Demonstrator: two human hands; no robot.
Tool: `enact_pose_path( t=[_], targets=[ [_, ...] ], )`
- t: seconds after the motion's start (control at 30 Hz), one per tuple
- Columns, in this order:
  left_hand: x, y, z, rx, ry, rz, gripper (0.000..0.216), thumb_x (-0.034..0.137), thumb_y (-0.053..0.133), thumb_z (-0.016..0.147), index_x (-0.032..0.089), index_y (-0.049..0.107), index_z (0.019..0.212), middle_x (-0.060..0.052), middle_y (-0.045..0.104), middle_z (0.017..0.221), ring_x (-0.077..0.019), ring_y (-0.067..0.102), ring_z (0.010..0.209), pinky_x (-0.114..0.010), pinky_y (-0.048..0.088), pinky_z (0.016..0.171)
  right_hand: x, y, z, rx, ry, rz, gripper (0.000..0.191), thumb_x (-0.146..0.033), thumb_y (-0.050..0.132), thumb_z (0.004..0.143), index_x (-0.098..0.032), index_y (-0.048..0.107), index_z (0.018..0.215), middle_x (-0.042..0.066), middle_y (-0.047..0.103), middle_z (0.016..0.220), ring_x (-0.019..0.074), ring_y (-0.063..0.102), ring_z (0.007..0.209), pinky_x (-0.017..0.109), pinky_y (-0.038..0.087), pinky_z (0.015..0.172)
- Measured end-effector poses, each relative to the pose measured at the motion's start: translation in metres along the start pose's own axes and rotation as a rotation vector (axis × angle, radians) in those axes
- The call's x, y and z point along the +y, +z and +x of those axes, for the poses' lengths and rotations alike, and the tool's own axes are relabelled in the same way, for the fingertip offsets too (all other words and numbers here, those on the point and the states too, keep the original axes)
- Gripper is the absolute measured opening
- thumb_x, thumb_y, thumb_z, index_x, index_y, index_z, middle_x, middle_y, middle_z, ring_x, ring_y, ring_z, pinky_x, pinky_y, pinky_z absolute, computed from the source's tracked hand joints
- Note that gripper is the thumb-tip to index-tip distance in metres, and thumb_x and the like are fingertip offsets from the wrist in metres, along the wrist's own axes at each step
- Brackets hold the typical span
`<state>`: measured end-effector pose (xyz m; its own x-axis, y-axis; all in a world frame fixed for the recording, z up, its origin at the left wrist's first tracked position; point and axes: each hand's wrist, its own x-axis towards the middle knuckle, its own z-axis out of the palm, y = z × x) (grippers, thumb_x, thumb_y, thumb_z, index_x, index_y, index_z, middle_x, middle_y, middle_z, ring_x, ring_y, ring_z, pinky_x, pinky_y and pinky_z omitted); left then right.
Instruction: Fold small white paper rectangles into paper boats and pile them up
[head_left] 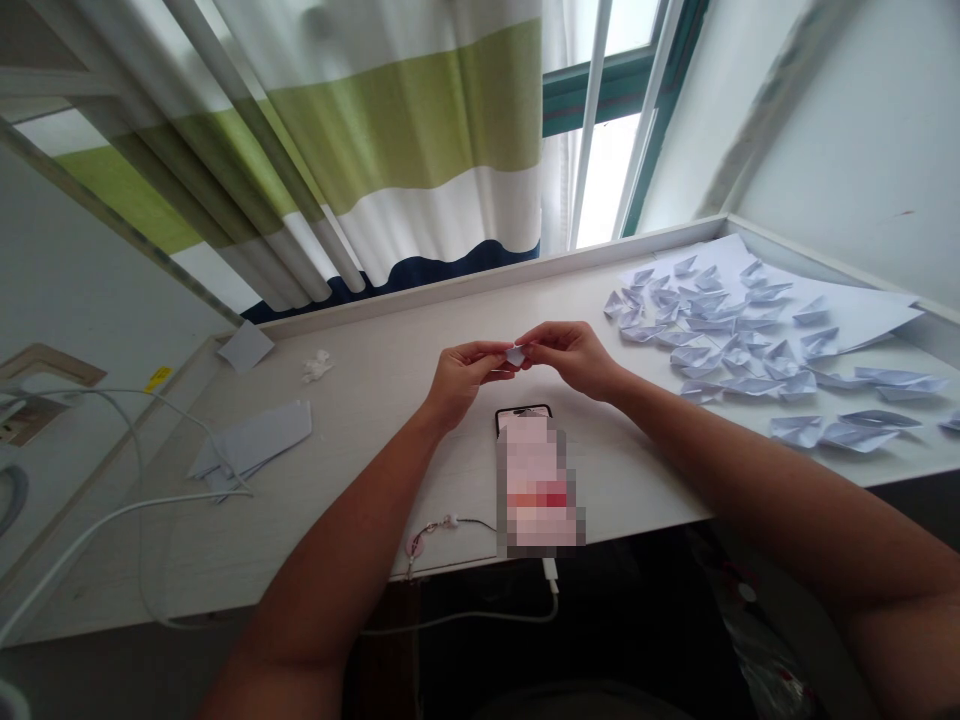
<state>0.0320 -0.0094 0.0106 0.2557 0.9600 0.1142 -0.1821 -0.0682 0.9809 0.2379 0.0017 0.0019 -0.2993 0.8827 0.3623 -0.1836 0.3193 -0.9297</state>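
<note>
Between my two hands, above the middle of the white desk, is a small folded piece of white paper (514,355). My left hand (466,375) pinches its left side with closed fingers. On the right side, my right hand (566,352) grips it between thumb and fingers. Parts of the paper are hidden behind the fingertips. Below the hands a phone (529,480) lies on the desk, its screen blurred out. Several folded paper boats (720,320) are spread over the right side of the desk.
White paper sheets (874,305) lie under and behind the boats. At left are a stack of paper slips (259,440), a square of paper (246,347) and a crumpled tissue (316,366). A white cable (127,500) crosses the left side. A beaded strap (417,545) lies beside the phone.
</note>
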Motion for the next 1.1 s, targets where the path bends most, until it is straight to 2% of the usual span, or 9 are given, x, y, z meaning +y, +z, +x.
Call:
enact_pose_path(
  t=[0.1, 0.2, 0.33, 0.43, 0.57, 0.67, 0.87, 1.0, 1.1],
  targets=[
    [0.003, 0.001, -0.001, 0.005, -0.008, -0.013, 0.015, 0.027, 0.088, 0.074, 0.017, 0.086, 0.086, -0.007, 0.084, 0.087, -0.0197, 0.079, 0.081, -0.044, 0.066, 0.093, -0.001, -0.001, 0.000, -0.024, 0.022, 0.021, 0.018, -0.038, 0.092, 0.081, -0.022, 0.087, 0.089, 0.005, 0.083, 0.087, 0.0210, 0.078, 0.084, 0.044, 0.066, 0.091],
    [0.006, 0.001, -0.002, 0.001, -0.012, -0.009, 0.013, 0.025, 0.085, 0.075, 0.016, 0.086, 0.084, -0.008, 0.084, 0.087, -0.0194, 0.078, 0.080, -0.043, 0.066, 0.093, -0.004, -0.002, -0.001, -0.031, 0.059, 0.028, 0.012, -0.030, 0.089, 0.080, -0.022, 0.088, 0.089, 0.005, 0.084, 0.087, 0.0214, 0.079, 0.086, 0.046, 0.065, 0.096],
    [0.006, 0.001, -0.003, -0.021, 0.002, 0.041, 0.023, 0.035, 0.090, 0.079, 0.014, 0.086, 0.088, -0.011, 0.084, 0.092, -0.0201, 0.078, 0.083, -0.042, 0.065, 0.092, -0.005, -0.001, -0.002, -0.016, 0.095, 0.019, 0.022, -0.039, 0.092, 0.080, -0.019, 0.087, 0.086, 0.007, 0.084, 0.086, 0.0218, 0.079, 0.084, 0.045, 0.065, 0.093],
    [0.005, 0.000, -0.003, -0.017, 0.006, 0.070, 0.035, 0.039, 0.098, 0.073, 0.014, 0.085, 0.094, -0.010, 0.084, 0.090, -0.0199, 0.078, 0.082, -0.043, 0.065, 0.093, -0.002, -0.001, -0.002, -0.009, 0.082, -0.016, 0.035, -0.050, 0.096, 0.076, -0.018, 0.085, 0.085, 0.008, 0.084, 0.084, 0.0217, 0.079, 0.081, 0.042, 0.065, 0.087],
    [0.004, -0.003, -0.002, -0.012, -0.005, 0.078, 0.052, 0.044, 0.102, 0.068, 0.014, 0.082, 0.106, -0.008, 0.084, 0.087, -0.0215, 0.080, 0.081, -0.046, 0.065, 0.094, 0.005, -0.003, -0.001, 0.014, 0.061, -0.058, 0.042, -0.053, 0.099, 0.071, -0.020, 0.084, 0.090, 0.005, 0.084, 0.083, 0.0209, 0.078, 0.080, 0.040, 0.064, 0.082],
    [0.003, -0.004, -0.001, -0.019, -0.012, 0.099, 0.049, 0.046, 0.101, 0.069, 0.012, 0.082, 0.098, -0.010, 0.084, 0.087, -0.0221, 0.081, 0.081, -0.045, 0.066, 0.093, 0.006, -0.005, 0.000, 0.004, 0.073, -0.101, 0.043, -0.054, 0.099, 0.072, -0.019, 0.084, 0.092, 0.006, 0.083, 0.082, 0.0212, 0.077, 0.078, 0.041, 0.064, 0.080],
    [0.001, -0.003, -0.001, -0.023, 0.009, 0.131, 0.045, 0.042, 0.101, 0.069, 0.014, 0.081, 0.097, -0.009, 0.083, 0.092, -0.0210, 0.080, 0.084, -0.040, 0.065, 0.087, 0.006, -0.007, 0.000, 0.010, 0.084, -0.117, 0.043, -0.053, 0.099, 0.070, -0.019, 0.084, 0.092, 0.007, 0.083, 0.086, 0.0219, 0.077, 0.082, 0.042, 0.064, 0.083],
    [0.002, -0.006, 0.000, -0.038, -0.042, 0.126, 0.044, 0.053, 0.091, 0.081, 0.014, 0.081, 0.097, -0.010, 0.082, 0.091, -0.0228, 0.081, 0.084, -0.039, 0.065, 0.082, 0.007, -0.008, 0.000, 0.013, 0.062, -0.148, 0.040, -0.052, 0.099, 0.071, -0.021, 0.084, 0.091, 0.006, 0.083, 0.086, 0.0208, 0.075, 0.080, 0.042, 0.062, 0.082],
    [0.000, -0.009, 0.001, -0.097, -0.063, 0.147, 0.048, 0.058, 0.090, 0.082, 0.013, 0.082, 0.099, -0.012, 0.083, 0.094, -0.0235, 0.081, 0.083, -0.038, 0.065, 0.079, 0.008, -0.008, 0.000, 0.000, 0.056, -0.162, 0.039, -0.054, 0.098, 0.072, -0.021, 0.085, 0.090, 0.006, 0.082, 0.085, 0.0209, 0.075, 0.079, 0.042, 0.062, 0.081]
  ],
)
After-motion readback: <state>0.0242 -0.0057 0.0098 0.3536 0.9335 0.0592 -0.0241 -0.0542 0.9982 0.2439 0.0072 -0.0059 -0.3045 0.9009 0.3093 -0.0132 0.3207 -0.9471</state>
